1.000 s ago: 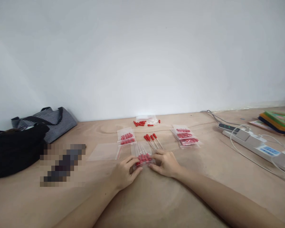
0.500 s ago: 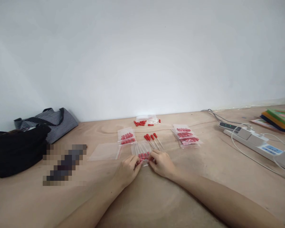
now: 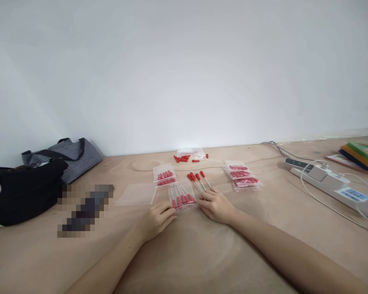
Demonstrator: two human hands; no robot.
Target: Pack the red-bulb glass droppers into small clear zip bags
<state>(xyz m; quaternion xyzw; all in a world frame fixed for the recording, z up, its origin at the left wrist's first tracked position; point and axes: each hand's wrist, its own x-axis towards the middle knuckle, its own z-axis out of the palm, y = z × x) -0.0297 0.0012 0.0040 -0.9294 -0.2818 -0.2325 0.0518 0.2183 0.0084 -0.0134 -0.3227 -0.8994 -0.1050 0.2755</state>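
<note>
Spread apart since half a second ago, when they met at its near edge, the left hand (image 3: 159, 220) and right hand (image 3: 217, 206) now flank a clear plastic zip bag (image 3: 173, 191) in the head view. It lies flatter on the pale wood-toned desk (image 3: 187, 261), and the red-bulbed droppers with thin pale tubes (image 3: 184, 199) inside it fan wider.

Fingers hide both near corners of this bag, and its near edge is hard to trace against the desk. Beyond the right hand, the lower ends of four loose red-bulbed droppers (image 3: 197, 177) pass out of sight behind its knuckles; whether it touches them cannot be told. Pixel blocks mask a dark object (image 3: 88, 208) on the left. Picture edges cut off a black cloth bag (image 3: 27, 192) and a white plastic power strip (image 3: 331, 183).

Both forearms slant inward, palms down. Left fingers reach out nearly straight, tips at the near left corner; right fingers are bent, tips at the near right corner. Thumbs are poorly seen, so I cannot tell whether either grip pinches the plastic or merely rests there.
</note>
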